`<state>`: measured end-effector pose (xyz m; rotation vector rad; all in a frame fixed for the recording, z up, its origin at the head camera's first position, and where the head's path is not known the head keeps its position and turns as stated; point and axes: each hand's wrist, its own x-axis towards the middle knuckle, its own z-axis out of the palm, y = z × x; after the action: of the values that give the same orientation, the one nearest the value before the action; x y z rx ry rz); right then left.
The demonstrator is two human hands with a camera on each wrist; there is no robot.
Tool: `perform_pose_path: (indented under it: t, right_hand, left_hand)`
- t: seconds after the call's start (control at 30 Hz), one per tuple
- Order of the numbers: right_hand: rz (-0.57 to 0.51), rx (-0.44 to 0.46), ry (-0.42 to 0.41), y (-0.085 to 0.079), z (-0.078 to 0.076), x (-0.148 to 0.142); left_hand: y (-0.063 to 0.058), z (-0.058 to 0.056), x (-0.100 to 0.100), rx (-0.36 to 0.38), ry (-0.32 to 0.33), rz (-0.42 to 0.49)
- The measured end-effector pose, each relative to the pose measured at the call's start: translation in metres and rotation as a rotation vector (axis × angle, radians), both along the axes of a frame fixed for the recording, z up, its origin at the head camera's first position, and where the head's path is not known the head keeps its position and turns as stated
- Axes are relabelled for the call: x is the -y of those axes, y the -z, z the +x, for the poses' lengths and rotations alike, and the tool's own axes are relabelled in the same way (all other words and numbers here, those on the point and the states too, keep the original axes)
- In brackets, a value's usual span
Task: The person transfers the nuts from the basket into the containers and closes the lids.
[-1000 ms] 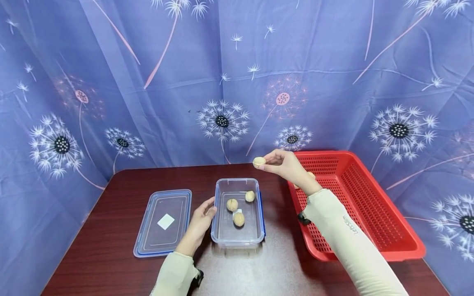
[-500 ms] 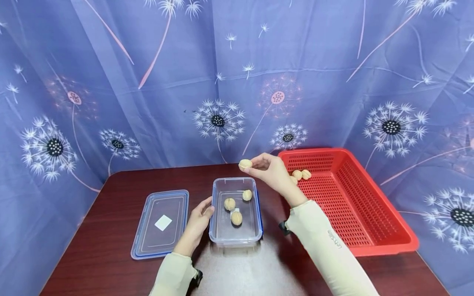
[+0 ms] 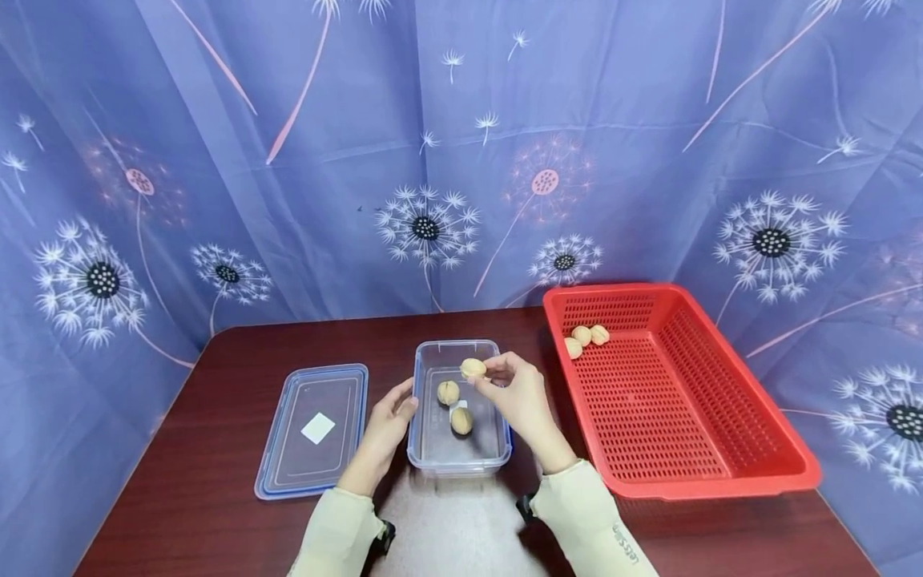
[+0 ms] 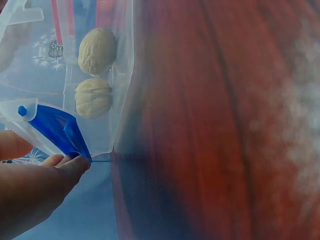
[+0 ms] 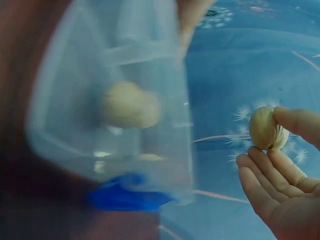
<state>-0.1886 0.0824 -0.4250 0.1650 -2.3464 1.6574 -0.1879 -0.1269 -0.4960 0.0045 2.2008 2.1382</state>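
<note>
A walnut is pinched between the thumb and fingertips of my right hand, over the far right part of a clear plastic container. In the right wrist view the held walnut sits at the fingertips. Two more walnuts show inside the container, one walnut behind the other walnut; the spot under my right hand is hidden. My left hand grips the container's left side, and in the left wrist view its fingers meet the blue latch hanging there.
A clear lid with a blue seal lies left of the container. On the right stands a red perforated basket with loose walnuts in its far left corner. A blue patterned curtain hangs behind the table.
My right hand has carried the walnut left and down from beside the basket to over the container. Walnuts in the basket have come into view. The left hand stays at the container.
</note>
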Motion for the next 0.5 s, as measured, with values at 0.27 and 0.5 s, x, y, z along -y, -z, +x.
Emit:
perform_pose_path:
  t: [0.27, 0.5]
  right_hand:
    - [0.092, -0.123, 0.034, 0.030, -0.002, -0.003]
    - [0.191, -0.251, -0.011, 0.050, -0.012, -0.006]
  left_hand:
    - [0.000, 0.000, 0.001, -0.007, 0.002, 0.005]
    - [0.001, -0.001, 0.002, 0.008, -0.001, 0.017]
